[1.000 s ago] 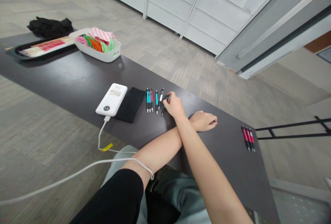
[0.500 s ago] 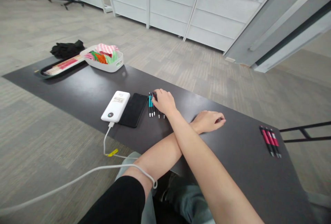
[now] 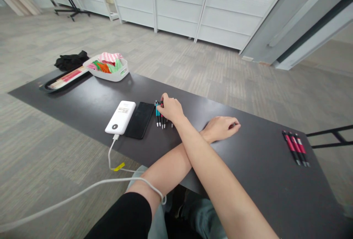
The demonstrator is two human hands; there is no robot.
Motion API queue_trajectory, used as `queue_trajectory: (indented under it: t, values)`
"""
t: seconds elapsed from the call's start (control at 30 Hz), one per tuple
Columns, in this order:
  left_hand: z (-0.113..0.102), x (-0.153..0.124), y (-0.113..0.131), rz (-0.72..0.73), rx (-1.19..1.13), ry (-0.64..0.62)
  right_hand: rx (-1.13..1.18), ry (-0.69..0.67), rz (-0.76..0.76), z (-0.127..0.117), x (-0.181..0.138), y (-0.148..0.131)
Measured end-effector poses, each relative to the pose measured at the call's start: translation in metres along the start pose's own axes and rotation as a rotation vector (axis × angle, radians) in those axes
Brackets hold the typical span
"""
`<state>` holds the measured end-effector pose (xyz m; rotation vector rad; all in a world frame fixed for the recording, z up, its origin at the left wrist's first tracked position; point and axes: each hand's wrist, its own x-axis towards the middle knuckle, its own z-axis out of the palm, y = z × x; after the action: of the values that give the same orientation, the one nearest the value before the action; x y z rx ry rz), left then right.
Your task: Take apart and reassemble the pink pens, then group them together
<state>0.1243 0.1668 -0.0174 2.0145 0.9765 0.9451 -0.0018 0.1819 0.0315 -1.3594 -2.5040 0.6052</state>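
Note:
My forearms cross, the right one lying over the left. My right hand is at the middle of the dark table, its thumb and fingers pinched on a red and black pen. Right beside that pen lie blue and black pens, and further pen tips show below the hand, mostly hidden by it. My left hand rests on the table to the right, fingers loosely curled in, and nothing sticks out of it. Three red and black pens lie side by side near the table's right end.
A black phone and a white power bank lie left of the pens. From the power bank a white cable runs over my left arm. Further left are a white basket of colourful cloths, a black tray and black cloth.
My right hand has closed into a pinch on a red pen, which now shows beside the blue pens. The left hand stays in place. The view has shifted slightly.

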Motion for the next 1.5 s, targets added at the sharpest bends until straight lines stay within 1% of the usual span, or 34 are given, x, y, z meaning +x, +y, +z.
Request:
queue_trajectory:
  t: [0.1,0.17,0.2,0.27,0.3,0.33,0.37,0.43,0.5,0.53,0.57,0.6,0.63,0.7,0.77,0.83,0.93,1.0,1.03,1.1,1.17,1.23,1.3,1.4,1.5]
  values:
    - [0.002,-0.002,0.0,0.004,-0.014,0.008,0.324,0.121,0.003,0.002,0.0,0.008]
    - [0.004,-0.001,-0.002,-0.006,-0.032,0.021,0.561,0.241,-0.053,-0.003,-0.003,0.017]
    - [0.005,0.0,-0.003,-0.018,-0.044,0.03,0.665,0.307,-0.092,-0.01,-0.007,0.023]
    - [0.008,0.003,-0.007,-0.051,-0.078,0.056,0.828,0.469,-0.157,-0.033,-0.021,0.041]
    - [0.008,0.004,-0.009,-0.067,-0.099,0.071,0.88,0.567,-0.174,-0.048,-0.033,0.054]
    - [0.008,0.006,-0.011,-0.081,-0.124,0.087,0.922,0.695,-0.173,-0.064,-0.047,0.07]
    - [0.008,0.007,-0.013,-0.09,-0.15,0.102,0.957,0.836,-0.16,-0.079,-0.065,0.089]
    - [0.004,0.008,-0.016,-0.107,-0.208,0.129,1.0,1.063,-0.121,-0.103,-0.104,0.133]
    - [0.0,0.007,-0.016,-0.136,-0.279,0.169,1.028,1.213,-0.025,-0.113,-0.143,0.179]
    - [-0.002,0.007,-0.016,-0.189,-0.38,0.224,1.033,1.247,0.048,-0.113,-0.159,0.199]
    - [-0.004,0.007,-0.015,-0.23,-0.463,0.257,1.03,1.254,0.12,-0.108,-0.173,0.216]
    - [-0.005,0.008,-0.015,-0.256,-0.538,0.287,1.023,1.23,0.178,-0.102,-0.183,0.229]
    - [-0.007,0.009,-0.015,-0.269,-0.598,0.308,1.019,1.179,0.213,-0.094,-0.19,0.238]
    - [-0.01,0.01,-0.017,-0.253,-0.667,0.331,1.026,1.068,0.224,-0.081,-0.195,0.247]
    - [-0.015,0.011,-0.02,-0.211,-0.67,0.338,1.041,0.986,0.224,-0.073,-0.193,0.248]
    - [-0.022,0.011,-0.023,-0.178,-0.607,0.356,1.048,0.881,0.254,-0.071,-0.188,0.248]
    - [-0.03,0.009,-0.024,-0.208,-0.487,0.424,1.029,0.688,0.276,-0.073,-0.186,0.248]
    - [-0.033,0.008,-0.022,-0.275,-0.459,0.412,0.939,0.576,0.25,-0.074,-0.189,0.248]
    - [-0.034,0.007,-0.021,-0.297,-0.449,0.387,0.869,0.524,0.232,-0.074,-0.191,0.247]
    - [-0.033,0.005,-0.017,-0.309,-0.44,0.342,0.738,0.419,0.198,-0.073,-0.194,0.244]
    - [-0.029,0.002,-0.014,-0.302,-0.449,0.313,0.663,0.342,0.181,-0.074,-0.196,0.239]
    - [-0.024,0.001,-0.012,-0.301,-0.454,0.326,0.63,0.301,0.176,-0.075,-0.196,0.234]
    - [-0.018,0.0,-0.01,-0.311,-0.441,0.374,0.601,0.292,0.172,-0.076,-0.196,0.231]
    - [-0.009,0.0,-0.008,-0.339,-0.443,0.465,0.561,0.335,0.147,-0.074,-0.194,0.229]
    - [-0.005,0.0,-0.006,-0.352,-0.49,0.514,0.544,0.413,0.106,-0.07,-0.193,0.23]
